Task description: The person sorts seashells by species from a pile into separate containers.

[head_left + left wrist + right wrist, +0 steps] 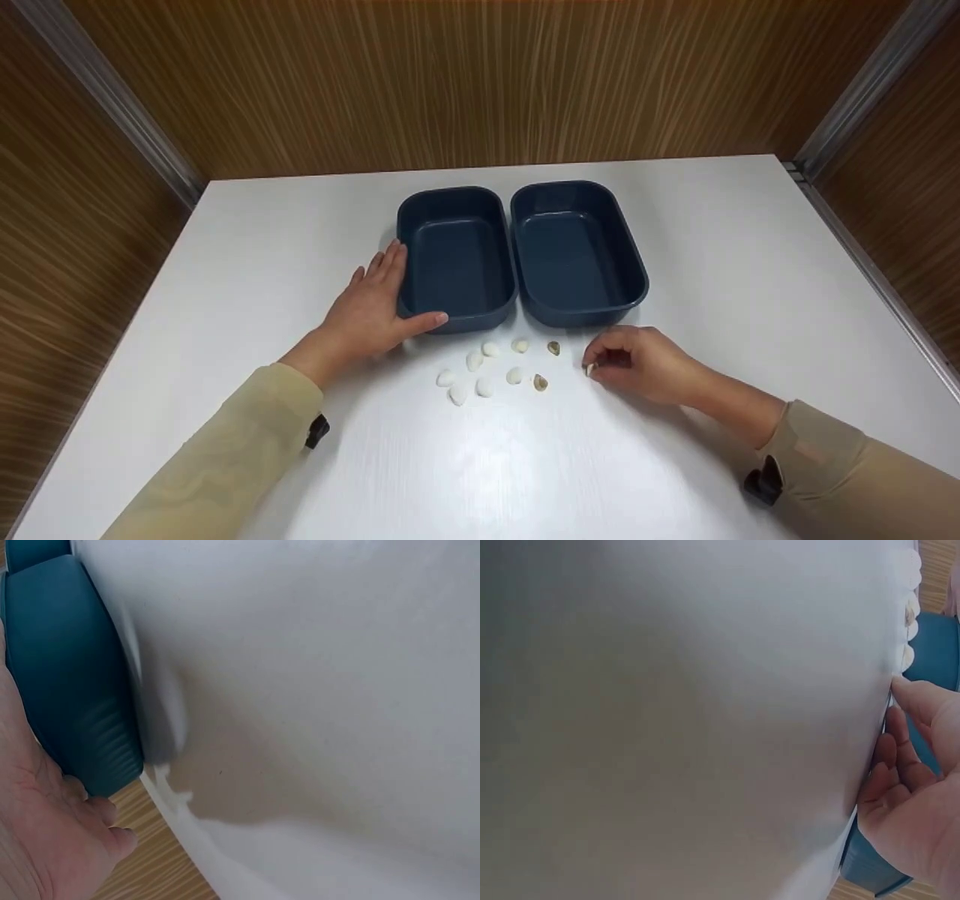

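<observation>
Two dark blue plastic bins stand side by side, a left bin (424,322) and a right bin (581,319). My left hand (367,311) rests against the near-left corner of the left bin, fingers straight along its side and thumb over the front rim. In the left wrist view the hand (56,817) lies along the bin's wall (71,667). My right hand (649,364) pinches a small seashell (589,369) between thumb and fingertips, low over the table in front of the right bin. Its other fingers are curled in.
Several white seashells (484,387) lie scattered on the white table (480,465) in front of the bins. Two brown-patterned shells, a nearer one (540,382) and a farther one (553,348), lie at their right. Wood-grain panels (480,82) enclose the back and sides.
</observation>
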The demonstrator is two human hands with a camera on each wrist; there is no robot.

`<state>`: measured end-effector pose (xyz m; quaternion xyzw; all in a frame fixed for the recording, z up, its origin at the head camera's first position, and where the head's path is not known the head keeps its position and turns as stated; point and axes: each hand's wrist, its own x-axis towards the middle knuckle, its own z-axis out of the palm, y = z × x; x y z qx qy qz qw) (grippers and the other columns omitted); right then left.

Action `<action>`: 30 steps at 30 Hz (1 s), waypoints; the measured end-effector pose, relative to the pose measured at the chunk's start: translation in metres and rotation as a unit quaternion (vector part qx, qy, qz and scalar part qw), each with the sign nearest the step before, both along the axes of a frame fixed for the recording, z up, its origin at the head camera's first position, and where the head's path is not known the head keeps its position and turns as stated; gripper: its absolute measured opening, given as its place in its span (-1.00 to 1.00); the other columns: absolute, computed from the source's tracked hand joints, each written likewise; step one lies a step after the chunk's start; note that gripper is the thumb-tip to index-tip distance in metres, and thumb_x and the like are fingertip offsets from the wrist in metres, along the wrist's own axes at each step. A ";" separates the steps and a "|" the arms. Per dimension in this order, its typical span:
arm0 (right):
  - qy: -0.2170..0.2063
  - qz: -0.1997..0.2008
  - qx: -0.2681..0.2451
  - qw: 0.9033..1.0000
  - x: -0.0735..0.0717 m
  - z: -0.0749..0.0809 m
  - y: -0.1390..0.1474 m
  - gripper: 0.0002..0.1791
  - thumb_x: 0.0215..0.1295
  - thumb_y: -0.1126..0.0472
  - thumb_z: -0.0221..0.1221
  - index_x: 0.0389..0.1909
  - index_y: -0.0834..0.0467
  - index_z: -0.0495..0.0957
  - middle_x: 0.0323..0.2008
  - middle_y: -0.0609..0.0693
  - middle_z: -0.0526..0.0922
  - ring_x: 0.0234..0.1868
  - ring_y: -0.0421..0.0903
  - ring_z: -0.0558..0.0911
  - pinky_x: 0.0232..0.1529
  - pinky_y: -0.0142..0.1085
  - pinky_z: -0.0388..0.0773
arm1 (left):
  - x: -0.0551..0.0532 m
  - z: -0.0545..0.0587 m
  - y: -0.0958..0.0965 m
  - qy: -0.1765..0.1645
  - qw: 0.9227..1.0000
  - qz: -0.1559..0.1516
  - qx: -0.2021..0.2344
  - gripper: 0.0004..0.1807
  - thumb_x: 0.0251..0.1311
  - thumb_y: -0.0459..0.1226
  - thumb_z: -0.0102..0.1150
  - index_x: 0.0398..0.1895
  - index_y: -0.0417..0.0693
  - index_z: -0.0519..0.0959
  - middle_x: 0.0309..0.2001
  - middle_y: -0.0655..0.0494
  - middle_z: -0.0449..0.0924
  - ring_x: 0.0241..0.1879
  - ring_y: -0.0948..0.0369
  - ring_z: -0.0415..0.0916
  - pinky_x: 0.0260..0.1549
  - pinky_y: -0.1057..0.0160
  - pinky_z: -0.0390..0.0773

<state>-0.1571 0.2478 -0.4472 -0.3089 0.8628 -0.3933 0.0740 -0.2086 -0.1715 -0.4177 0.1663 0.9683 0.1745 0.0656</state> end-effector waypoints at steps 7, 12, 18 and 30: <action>-0.016 -0.002 0.027 1.000 -0.001 0.005 0.002 -0.83 0.29 0.40 0.44 -0.17 0.11 0.81 -0.24 -0.15 0.78 -0.22 -0.24 0.66 -0.18 -0.45 0.61 | 0.001 0.000 -0.001 0.001 1.000 -0.001 0.000 0.42 0.17 0.64 -0.10 0.73 -0.16 -0.30 0.74 -0.03 -0.38 0.70 -0.06 -0.30 0.61 -0.17 -0.23; 0.023 0.007 0.049 0.999 -0.001 0.007 0.002 -0.83 0.28 0.38 0.45 -0.18 0.08 0.84 -0.25 -0.16 0.80 -0.21 -0.22 0.71 -0.18 -0.40 0.65 | 0.000 0.000 0.000 0.004 1.000 -0.001 0.001 0.43 0.17 0.64 -0.09 0.73 -0.17 -0.29 0.74 -0.05 -0.37 0.70 -0.07 -0.29 0.61 -0.19 -0.23; 0.063 0.036 0.054 0.996 -0.003 0.006 0.004 -0.80 0.25 0.43 0.44 -0.18 0.10 0.84 -0.29 -0.13 0.79 -0.27 -0.23 0.70 -0.22 -0.37 0.68 | 0.000 -0.001 0.000 0.004 1.000 -0.001 -0.003 0.43 0.16 0.66 -0.12 0.73 -0.15 -0.31 0.74 -0.03 -0.39 0.70 -0.07 -0.29 0.61 -0.17 -0.23; 0.060 0.047 0.005 0.997 0.001 0.017 -0.008 -0.82 0.26 0.40 0.45 -0.18 0.09 0.84 -0.29 -0.18 0.78 -0.30 -0.30 0.66 -0.29 -0.43 0.63 | 0.001 0.000 0.000 0.004 1.000 -0.003 0.002 0.42 0.18 0.65 -0.12 0.73 -0.16 -0.30 0.74 -0.03 -0.38 0.70 -0.07 -0.29 0.61 -0.17 -0.23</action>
